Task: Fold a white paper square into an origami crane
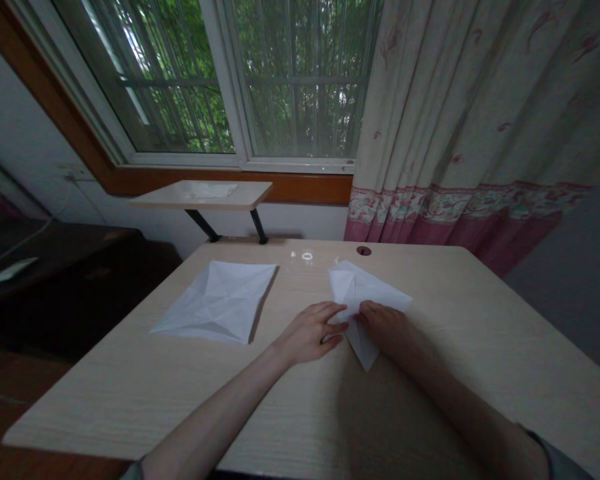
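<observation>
A partly folded sheet of white paper (367, 283) lies on the desk, right of its middle, with one pointed corner toward me. My left hand (311, 333) rests at the paper's left edge, fingers spread and the fingertips touching it. On the right side, my right hand (386, 327) has its fingers curled and pinched at a fold near the paper's centre. The palm hides part of the paper's right side. To the left lies a second white sheet (217, 300), spread out and marked with creases, touched by neither hand.
The light wooden desk (280, 413) carries a small raised shelf (250, 192) at the back left, with a crumpled white item (213, 191) on it. A round cable hole (364, 251) sits near the rear edge. Behind are a window and a long curtain (430, 133).
</observation>
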Available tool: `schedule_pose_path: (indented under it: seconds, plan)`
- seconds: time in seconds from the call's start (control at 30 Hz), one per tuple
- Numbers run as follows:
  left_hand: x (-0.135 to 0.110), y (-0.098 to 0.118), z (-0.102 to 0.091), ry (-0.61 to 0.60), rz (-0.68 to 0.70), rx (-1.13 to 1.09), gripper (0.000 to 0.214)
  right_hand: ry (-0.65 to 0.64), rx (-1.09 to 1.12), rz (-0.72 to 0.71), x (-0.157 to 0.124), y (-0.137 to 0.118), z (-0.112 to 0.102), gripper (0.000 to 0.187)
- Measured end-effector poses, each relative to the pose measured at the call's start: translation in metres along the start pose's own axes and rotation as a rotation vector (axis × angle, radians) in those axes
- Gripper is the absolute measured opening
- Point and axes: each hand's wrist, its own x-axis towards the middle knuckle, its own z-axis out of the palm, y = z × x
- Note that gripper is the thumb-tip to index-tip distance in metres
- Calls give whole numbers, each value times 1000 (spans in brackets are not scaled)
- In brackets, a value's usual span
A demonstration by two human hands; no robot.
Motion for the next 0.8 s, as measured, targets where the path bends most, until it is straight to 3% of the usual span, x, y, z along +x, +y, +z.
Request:
schedule_pose_path:
  seconds: [0.37, 0.8]
  plan:
    - [2, 1, -2, 51, -65, 23, 22, 107, 103, 16, 6, -1, 1, 16]
    - [5, 3, -2, 150, -223, 175, 13, 6, 171, 86, 3, -9, -7, 11]
